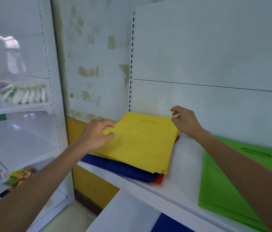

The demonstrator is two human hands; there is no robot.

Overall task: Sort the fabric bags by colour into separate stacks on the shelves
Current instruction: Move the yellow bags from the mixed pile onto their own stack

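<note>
Mixed stack on white shelf (178, 186): yellow fabric bags (140, 144) atop blue bags (123, 168), red bag (158, 179) at bottom. Left hand (96, 133) and right hand (184, 120) at top bag's far corners, fingers loosely curled, gripping nothing. Green bags (228, 181) lie separately to the right.

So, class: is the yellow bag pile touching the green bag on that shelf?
Apart. The head view shows bare white shelf running between the yellow bag pile and the green bag, with no overlap.
</note>
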